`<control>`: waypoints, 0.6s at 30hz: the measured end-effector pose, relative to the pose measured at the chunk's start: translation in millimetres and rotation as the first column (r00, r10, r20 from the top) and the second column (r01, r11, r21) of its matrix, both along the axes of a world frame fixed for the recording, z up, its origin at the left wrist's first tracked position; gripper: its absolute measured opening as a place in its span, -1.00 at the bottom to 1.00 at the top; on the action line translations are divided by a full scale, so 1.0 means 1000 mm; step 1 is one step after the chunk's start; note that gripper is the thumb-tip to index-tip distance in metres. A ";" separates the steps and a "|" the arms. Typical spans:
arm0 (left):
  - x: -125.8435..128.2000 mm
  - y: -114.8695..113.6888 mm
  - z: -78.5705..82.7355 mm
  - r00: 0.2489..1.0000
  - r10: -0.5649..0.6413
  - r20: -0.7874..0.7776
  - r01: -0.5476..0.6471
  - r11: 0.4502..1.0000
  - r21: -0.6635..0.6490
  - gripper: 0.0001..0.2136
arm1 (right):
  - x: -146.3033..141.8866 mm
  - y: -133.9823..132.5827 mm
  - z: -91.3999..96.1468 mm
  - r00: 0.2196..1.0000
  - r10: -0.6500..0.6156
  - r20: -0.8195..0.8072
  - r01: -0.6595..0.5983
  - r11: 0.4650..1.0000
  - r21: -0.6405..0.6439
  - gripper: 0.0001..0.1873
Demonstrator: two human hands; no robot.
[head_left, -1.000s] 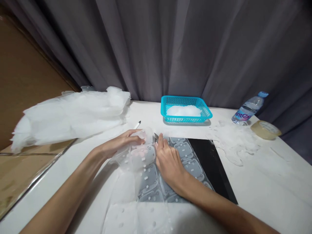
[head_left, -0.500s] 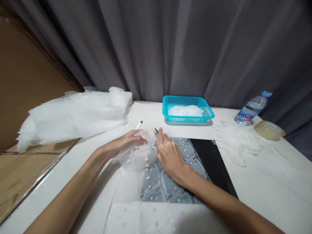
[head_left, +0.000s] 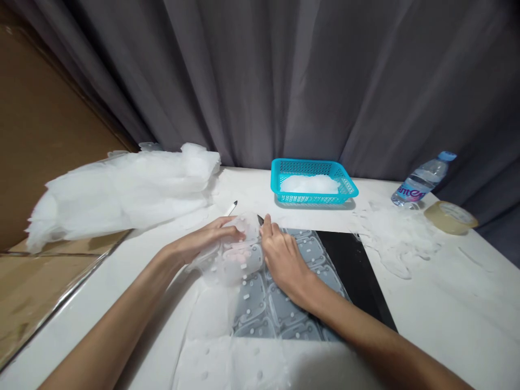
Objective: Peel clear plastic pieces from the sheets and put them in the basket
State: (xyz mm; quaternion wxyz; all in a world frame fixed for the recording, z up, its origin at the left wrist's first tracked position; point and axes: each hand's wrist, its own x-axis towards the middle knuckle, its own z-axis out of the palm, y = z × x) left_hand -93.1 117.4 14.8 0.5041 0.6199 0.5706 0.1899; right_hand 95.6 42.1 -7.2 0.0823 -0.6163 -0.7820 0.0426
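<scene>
A translucent white plastic sheet [head_left: 252, 309] with rounded moulded shapes and small studs lies across a black mat [head_left: 359, 276]. My left hand [head_left: 221, 233] pinches its raised far left part, and some fingers show pinkish through the plastic. Close by on the right, my right hand [head_left: 280, 252] is closed round a knife with a dark pointed blade [head_left: 260, 220]; its handle is hidden in the fingers. The blade is at the edge of the lifted sheet, but I cannot tell whether it touches. Just beyond my left hand lies a white pen-like tool [head_left: 232, 208] with a black tip.
A turquoise basket [head_left: 314, 199] holding white translucent pieces stands at the back. To the left lies a heap of similar sheets [head_left: 125, 189] beside cardboard [head_left: 44, 292]. Plastic scraps [head_left: 400, 233], a water bottle [head_left: 420, 181] and a tape roll [head_left: 450, 218] are on the right.
Both hands hold nearly the same pose, with the sheet between them almost unmoved. Only a very slight shift of the view shows.
</scene>
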 end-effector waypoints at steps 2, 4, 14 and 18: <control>-0.001 0.000 0.000 1.000 -0.005 0.005 0.005 1.000 0.000 -0.63 | 0.001 -0.001 0.005 1.000 0.001 -0.006 -0.001 1.000 -0.030 -0.37; -0.001 0.000 0.000 1.000 -0.013 0.008 0.013 1.000 -0.009 -0.65 | 0.002 -0.003 0.010 1.000 0.012 -0.027 -0.013 0.999 -0.050 -0.31; 0.001 -0.003 0.008 0.995 -0.053 -0.086 0.056 0.998 0.034 -0.69 | 0.000 0.007 -0.005 0.989 -0.005 -0.149 0.010 0.999 0.034 -0.41; 0.000 -0.002 0.006 0.993 -0.080 -0.085 0.081 0.997 0.007 -0.67 | 0.002 0.012 -0.005 0.988 0.026 -0.149 -0.024 1.000 0.015 -0.44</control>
